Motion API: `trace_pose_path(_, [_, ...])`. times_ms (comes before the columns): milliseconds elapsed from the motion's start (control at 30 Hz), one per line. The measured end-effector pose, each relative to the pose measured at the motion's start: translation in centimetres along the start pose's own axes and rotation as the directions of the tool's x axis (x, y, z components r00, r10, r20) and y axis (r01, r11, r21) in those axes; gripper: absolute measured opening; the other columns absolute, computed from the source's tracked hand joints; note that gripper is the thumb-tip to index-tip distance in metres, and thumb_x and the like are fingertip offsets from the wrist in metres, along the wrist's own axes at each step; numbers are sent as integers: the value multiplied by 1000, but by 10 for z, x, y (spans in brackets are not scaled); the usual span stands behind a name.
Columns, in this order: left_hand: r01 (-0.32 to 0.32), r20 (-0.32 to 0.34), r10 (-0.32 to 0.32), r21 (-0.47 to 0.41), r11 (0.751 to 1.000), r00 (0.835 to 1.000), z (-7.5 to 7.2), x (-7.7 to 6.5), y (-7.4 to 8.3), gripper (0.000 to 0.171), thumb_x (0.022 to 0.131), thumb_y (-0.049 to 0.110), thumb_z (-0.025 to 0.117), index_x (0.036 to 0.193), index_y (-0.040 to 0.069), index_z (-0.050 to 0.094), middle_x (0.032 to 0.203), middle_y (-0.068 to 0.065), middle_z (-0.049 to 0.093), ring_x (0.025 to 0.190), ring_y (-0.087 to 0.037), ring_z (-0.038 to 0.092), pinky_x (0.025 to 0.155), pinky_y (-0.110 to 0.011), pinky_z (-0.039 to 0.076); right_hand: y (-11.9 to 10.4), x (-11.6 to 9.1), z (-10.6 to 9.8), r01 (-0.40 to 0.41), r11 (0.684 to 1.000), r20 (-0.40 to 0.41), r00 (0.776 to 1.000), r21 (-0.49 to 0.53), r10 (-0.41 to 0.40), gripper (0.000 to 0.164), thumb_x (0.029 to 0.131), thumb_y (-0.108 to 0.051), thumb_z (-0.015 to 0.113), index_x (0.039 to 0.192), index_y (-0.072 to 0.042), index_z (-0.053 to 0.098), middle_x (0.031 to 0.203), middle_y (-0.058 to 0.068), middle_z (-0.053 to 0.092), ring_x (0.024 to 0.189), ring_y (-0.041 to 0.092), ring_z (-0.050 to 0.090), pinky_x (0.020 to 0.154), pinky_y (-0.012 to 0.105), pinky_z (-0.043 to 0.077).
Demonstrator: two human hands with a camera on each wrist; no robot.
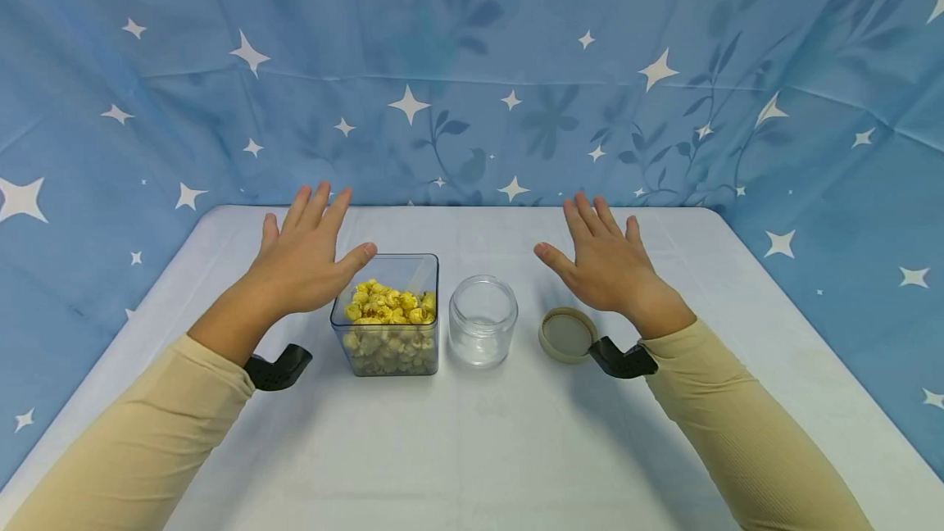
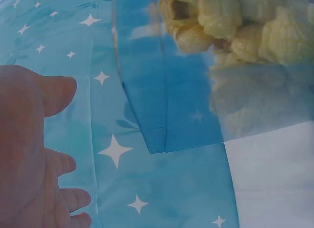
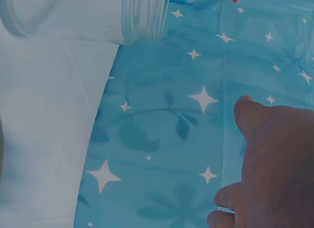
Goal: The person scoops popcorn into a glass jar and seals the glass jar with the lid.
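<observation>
Left hand (image 1: pixel 306 260) and right hand (image 1: pixel 606 265) spread wide, holding nothing, above a white-covered table (image 1: pixel 472 449).
Left hand is nearest a clear, square-sided plastic box (image 1: pixel 394 269) partly filled with yellow popcorn (image 1: pixel 387 306); left-wrist view shows a gap between. Round clear jar (image 1: pixel 483 336) stands upright, uncapped, just right of the box. Round beige-rimmed grey lid (image 1: pixel 566 336) lies beyond it, near the right hand.

both arms (image 1: pixel 140 433) just stuck out front, left hand (image 1: pixel 306 267) and right hand (image 1: pixel 608 269) kinda flat, fingers (image 1: pixel 317 203) pretty straight, thumbs (image 1: pixel 359 256) poking inward
</observation>
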State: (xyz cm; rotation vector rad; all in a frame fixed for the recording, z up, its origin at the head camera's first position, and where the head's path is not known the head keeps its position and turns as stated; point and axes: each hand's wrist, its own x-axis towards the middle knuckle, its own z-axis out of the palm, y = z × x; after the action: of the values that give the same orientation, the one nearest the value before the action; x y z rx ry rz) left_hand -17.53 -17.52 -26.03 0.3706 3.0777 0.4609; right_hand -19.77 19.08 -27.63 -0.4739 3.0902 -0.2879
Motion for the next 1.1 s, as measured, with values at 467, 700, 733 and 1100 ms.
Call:
trace_pose_path(467, [-140, -20, 138, -138, 981, 990, 7, 3, 0, 72, 105, 43, 49, 160, 7, 20, 164, -24, 8, 149, -44, 4, 109, -73, 5, -10, 0, 7, 69, 992, -35, 997, 110, -65, 91, 101, -64, 38, 159, 2, 11, 165, 19, 6, 151, 37, 1, 111, 71, -1])
trace_pose_path(700, [-185, -14, 185, -166, 969, 983, 14, 5, 3, 66, 104, 39, 54, 156, 5, 33, 163, -22, 14, 149, -44, 9, 111, -70, 9, -22, 0, 16, 136, 974, -57, 990, 179, -128, 89, 101, -58, 46, 158, 2, 15, 164, 18, 14, 152, 34, 6, 112, 70, 3])
trace_pose_path(733, [-187, -8, 189, -169, 968, 982, 15, 6, 3, 66, 103, 38, 55, 156, 5, 34, 163, -22, 15, 149, -44, 10, 111, -70, 10, -23, 0, 18, 144, 972, -57, 989, 185, -136, 88, 101, -58, 47, 158, 2, 16, 164, 17, 15, 152, 34, 7, 112, 70, 3])
trace_pose_path(1100, [-179, 52, 196, -233, 956, 979, 24, 20, 14, 61, 97, 32, 68, 147, 4, 48, 151, -17, 43, 141, -37, 36, 110, -58, 31, -49, 2, 27, 228, 939, -51, 974, 257, -222, 84, 101, -52, 53, 159, -1, 21, 164, 13, 20, 151, 30, 12, 114, 66, 7])
